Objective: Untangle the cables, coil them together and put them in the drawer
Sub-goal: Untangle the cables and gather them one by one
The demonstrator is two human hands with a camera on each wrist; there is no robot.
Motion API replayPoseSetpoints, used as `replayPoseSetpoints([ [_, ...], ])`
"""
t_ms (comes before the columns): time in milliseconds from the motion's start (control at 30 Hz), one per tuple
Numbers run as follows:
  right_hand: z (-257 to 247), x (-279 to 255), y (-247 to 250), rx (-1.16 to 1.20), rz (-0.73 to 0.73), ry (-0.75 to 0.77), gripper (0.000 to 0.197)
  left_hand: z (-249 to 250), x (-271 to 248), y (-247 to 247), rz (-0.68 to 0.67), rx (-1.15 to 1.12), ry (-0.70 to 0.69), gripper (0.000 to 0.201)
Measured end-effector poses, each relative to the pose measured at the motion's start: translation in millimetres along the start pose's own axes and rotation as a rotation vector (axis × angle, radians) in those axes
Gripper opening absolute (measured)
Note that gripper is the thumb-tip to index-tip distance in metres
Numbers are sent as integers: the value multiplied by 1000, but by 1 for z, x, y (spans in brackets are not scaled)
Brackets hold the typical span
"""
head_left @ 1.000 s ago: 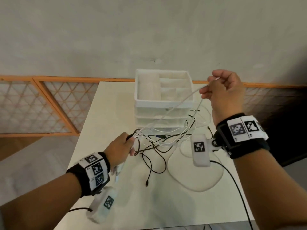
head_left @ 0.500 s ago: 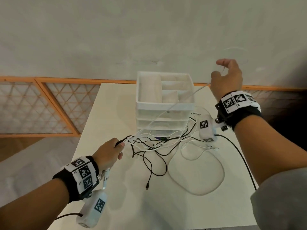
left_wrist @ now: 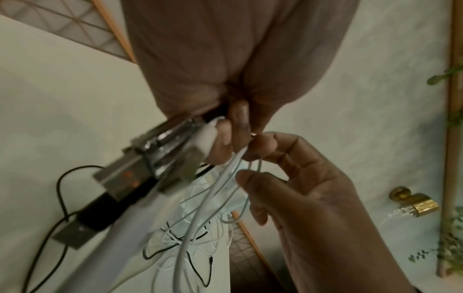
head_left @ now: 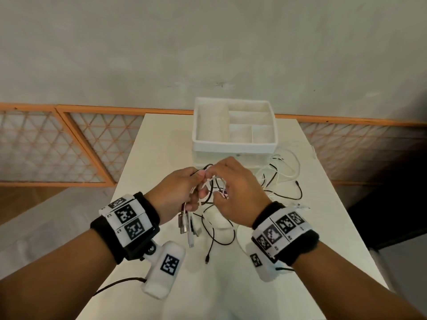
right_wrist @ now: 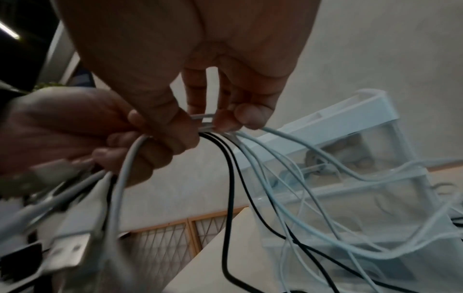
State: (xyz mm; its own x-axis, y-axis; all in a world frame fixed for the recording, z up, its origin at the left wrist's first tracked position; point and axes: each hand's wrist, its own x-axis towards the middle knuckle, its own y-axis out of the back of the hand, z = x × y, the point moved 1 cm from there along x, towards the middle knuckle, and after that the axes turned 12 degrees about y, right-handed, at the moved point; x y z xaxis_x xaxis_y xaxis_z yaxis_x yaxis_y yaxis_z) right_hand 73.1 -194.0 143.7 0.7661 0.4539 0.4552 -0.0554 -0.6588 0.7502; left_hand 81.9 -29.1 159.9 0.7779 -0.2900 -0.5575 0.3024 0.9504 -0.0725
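Several white and black cables (head_left: 280, 181) trail over the white table in front of a white drawer unit (head_left: 234, 137). My left hand (head_left: 182, 192) grips a bunch of them, with USB plugs (head_left: 184, 224) hanging below the fist; the plugs (left_wrist: 160, 150) show large and blurred in the left wrist view. My right hand (head_left: 233, 188) meets the left above the table and pinches white cable strands (right_wrist: 208, 123) beside it. Black and white cables (right_wrist: 250, 178) fall from both hands (left_wrist: 253, 150) toward the table.
The drawer unit's top tray (head_left: 265, 107) has open compartments and stands at the table's (head_left: 161, 144) far middle. Loose cable loops (head_left: 291, 165) lie right of the unit. An orange-framed lattice panel (head_left: 69, 146) runs behind, below a plain wall.
My right hand has come down from high at the right and joined my left hand at the middle. My left hand rose with the cable bunch. The stretched white cable has gone slack.
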Motion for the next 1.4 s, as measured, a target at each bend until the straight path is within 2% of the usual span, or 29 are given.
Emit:
replayPoseSetpoints([
  [133,12,5,16,32,80,-60,11,-3,-1,-1,-52,-6,-9,27],
  [267,22,8,38,71,189,-251,10,-9,-2,2,6,107,-17,24],
  [367,29,10,43,70,235,-330,10,-12,-3,6,59,220,-33,24],
  [500,27,4,34,148,43,-383,11,-14,-5,8,73,195,-58,22],
  [533,24,2,32,217,1,-390,21,-14,-5,9,78,196,-58,22],
  [633,17,-1,22,335,-165,-373,70,-12,-9,10,80,296,-96,27],
  [667,12,-2,16,318,-224,-354,76,-11,-11,8,83,362,-134,31],
  [700,8,-4,9,288,-264,-330,69,-10,-14,7,96,442,-186,36],
  [767,7,-9,-6,214,-323,-313,28,-9,-21,5,124,557,-283,44],
  [800,11,-13,-11,177,-389,-338,16,-8,-24,5,130,569,-314,47],
  [867,32,-24,-14,89,-559,-458,18,-7,-31,8,116,552,-330,51],
  [900,45,-29,-10,30,-576,-539,16,-7,-33,12,104,540,-309,48],
  [933,58,-33,-2,-58,-513,-604,14,-8,-35,16,98,543,-276,46],
  [1000,78,-38,19,-261,-197,-652,8,-16,-34,25,87,659,-220,50],
  [1067,85,-41,30,-288,136,-586,13,-30,-28,31,84,906,-176,50],
  [1100,88,-42,30,-256,190,-566,20,-38,-24,32,109,986,-165,44],
  [1133,88,-43,27,-222,142,-591,30,-44,-20,32,158,997,-166,38],
  [1200,83,-49,18,-145,-122,-676,60,-47,-14,32,299,925,-244,32],
  [1267,63,-52,8,44,-311,-635,88,-41,-11,28,389,887,-361,31],
  [1300,46,-52,4,152,-354,-573,93,-36,-10,25,388,879,-401,31],
  [1367,18,-48,-11,277,-345,-459,83,-25,-12,13,329,861,-461,34],
  [1400,10,-46,-19,279,-304,-420,66,-19,-14,6,287,836,-489,36],
])
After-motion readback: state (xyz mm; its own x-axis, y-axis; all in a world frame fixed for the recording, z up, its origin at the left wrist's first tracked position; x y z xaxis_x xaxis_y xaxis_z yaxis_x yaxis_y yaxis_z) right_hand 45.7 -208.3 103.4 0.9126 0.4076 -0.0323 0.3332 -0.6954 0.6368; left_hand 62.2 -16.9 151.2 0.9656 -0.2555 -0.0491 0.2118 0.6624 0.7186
